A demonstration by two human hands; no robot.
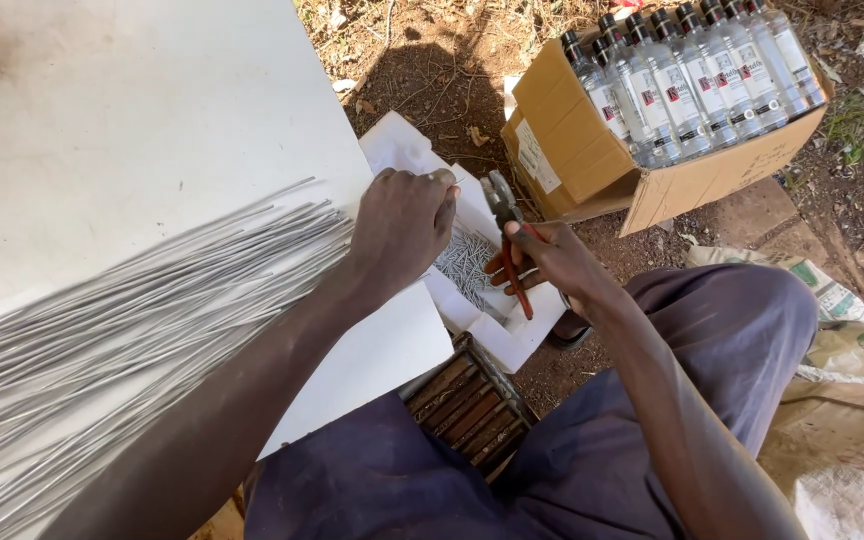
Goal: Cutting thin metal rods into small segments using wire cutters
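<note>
Red-handled steel pliers point(508, 240) held in right hand point(552, 258), grip closed round handles, jaws up over white tray of short cut wire pieces point(464, 262); left hand point(402, 222) fist pinching ends of long thin grey wire rods point(142, 300) fanned on white board worktop point(132, 110), steadying for cutting; cardboard box of clear bottles point(652, 110) beyond, bare dirt ground point(432, 70)
</note>
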